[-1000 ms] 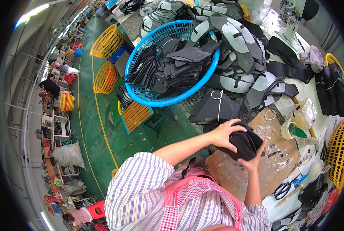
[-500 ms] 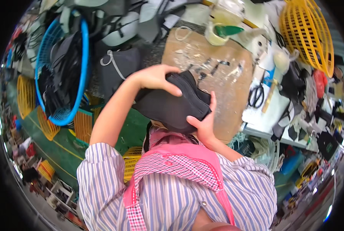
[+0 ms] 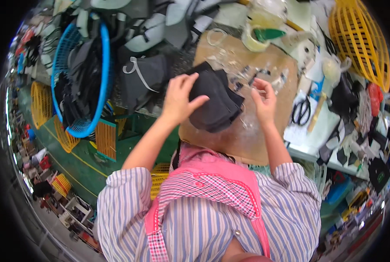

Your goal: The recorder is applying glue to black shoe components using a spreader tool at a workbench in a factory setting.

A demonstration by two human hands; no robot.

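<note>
A stack of black cut fabric-like pieces (image 3: pixel 214 102) lies on the brown board (image 3: pixel 216 142), its edges slightly fanned on the right. My left hand (image 3: pixel 179 98) is at the stack's left edge, fingers apart, with the thumb stretched over the top piece. To the right of the stack, apart from it and above the board, my right hand (image 3: pixel 265 102) has its fingers curled toward the thumb. A small pale bit shows at those fingertips, too small to name. Clear scraps and small dark bits (image 3: pixel 247 72) are scattered on the board's far part.
Left of the board sits a dark grey bundle with a white tie (image 3: pixel 144 76). Beyond it stands a blue basket (image 3: pixel 106 74) of black pieces. Black-handled scissors (image 3: pixel 300 111) lie at right, below a yellow basket (image 3: pixel 365 43). A pale tub (image 3: pixel 252 41) stands at the back.
The black stack, held up between both hands before, now lies on the board. My right hand has let go of it and moved to the right; my left hand has loosened at its left edge.
</note>
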